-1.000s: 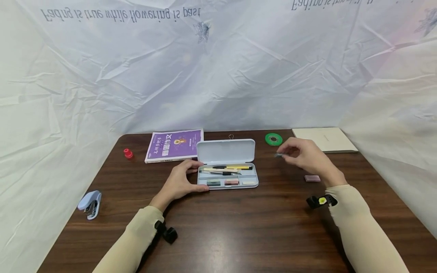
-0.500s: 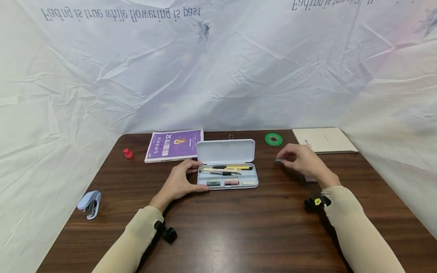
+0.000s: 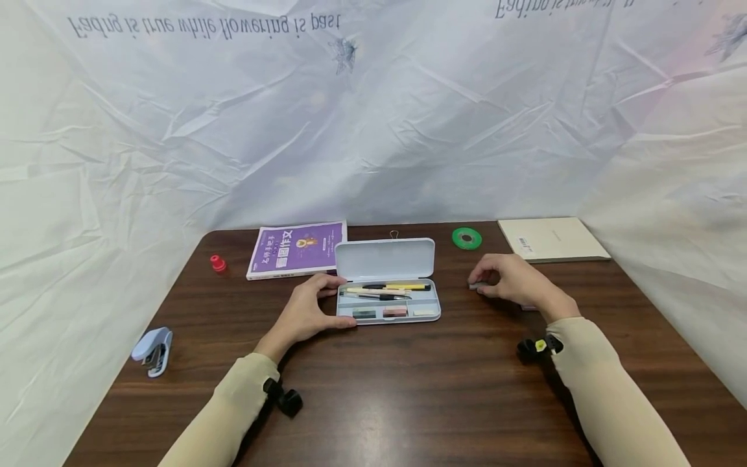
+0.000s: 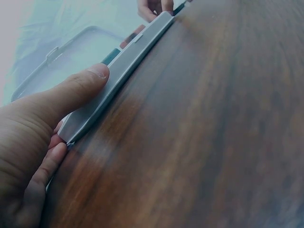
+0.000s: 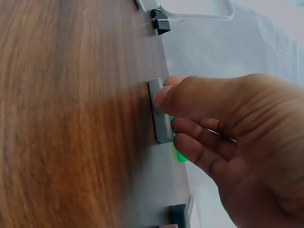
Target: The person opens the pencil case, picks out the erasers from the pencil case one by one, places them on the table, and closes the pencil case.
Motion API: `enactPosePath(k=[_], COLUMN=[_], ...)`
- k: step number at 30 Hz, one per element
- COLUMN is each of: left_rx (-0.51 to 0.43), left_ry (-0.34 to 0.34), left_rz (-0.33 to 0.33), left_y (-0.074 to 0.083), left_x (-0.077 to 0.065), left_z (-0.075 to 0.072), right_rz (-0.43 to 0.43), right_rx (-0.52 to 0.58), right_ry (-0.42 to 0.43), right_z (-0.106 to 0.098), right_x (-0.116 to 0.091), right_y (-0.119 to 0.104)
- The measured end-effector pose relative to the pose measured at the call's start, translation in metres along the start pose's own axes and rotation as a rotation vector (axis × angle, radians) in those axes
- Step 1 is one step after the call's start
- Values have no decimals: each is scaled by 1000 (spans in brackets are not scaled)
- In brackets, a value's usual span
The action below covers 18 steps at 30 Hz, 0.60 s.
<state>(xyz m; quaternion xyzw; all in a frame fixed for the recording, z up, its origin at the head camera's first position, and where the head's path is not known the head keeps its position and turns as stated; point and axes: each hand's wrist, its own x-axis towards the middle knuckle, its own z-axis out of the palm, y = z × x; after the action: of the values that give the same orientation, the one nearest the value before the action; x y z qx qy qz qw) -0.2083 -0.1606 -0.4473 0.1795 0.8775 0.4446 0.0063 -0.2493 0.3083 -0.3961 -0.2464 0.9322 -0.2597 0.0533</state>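
Observation:
A light-blue pencil case (image 3: 385,259) lies open on the table, its lid tipped back. Inside are several pens and pencils (image 3: 382,292), and a front row with a green eraser (image 3: 365,314), a pink eraser (image 3: 395,312) and a white one. My left hand (image 3: 309,305) grips the case's left end, thumb on the front rim and fingers at the side. To the right of the case, my right hand (image 3: 513,279) pinches a small grey eraser (image 5: 160,114) between thumb and fingers, low over the table; whether it touches the wood I cannot tell.
A purple book (image 3: 297,250) lies behind left, a cream notebook (image 3: 554,239) behind right. Between them are a binder clip (image 5: 161,23) and green tape roll (image 3: 467,238). A red cap-like piece (image 3: 218,263) and blue stapler (image 3: 154,350) stand left. Another pink eraser is mostly hidden behind my right wrist.
My right hand has come down and slightly nearer with the grey eraser, now partly covering the pink eraser beside it. The left hand and the pencil case have stayed in place.

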Motion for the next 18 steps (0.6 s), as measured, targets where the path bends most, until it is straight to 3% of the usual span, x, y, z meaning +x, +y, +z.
enactPosePath(k=[7, 13, 18], left_rx=[-5, -3, 4], left_ry=[3, 4, 3], left_rz=[4, 7, 3], left_y=[0, 1, 1], left_x=[0, 0, 0], left_z=[0, 0, -1], right_rz=[12, -82, -154], right_rx=[40, 53, 109], right_ry=[103, 198, 193], right_z=[-7, -14, -15], right_x=[-3, -1, 2], right_y=[-9, -27, -51])
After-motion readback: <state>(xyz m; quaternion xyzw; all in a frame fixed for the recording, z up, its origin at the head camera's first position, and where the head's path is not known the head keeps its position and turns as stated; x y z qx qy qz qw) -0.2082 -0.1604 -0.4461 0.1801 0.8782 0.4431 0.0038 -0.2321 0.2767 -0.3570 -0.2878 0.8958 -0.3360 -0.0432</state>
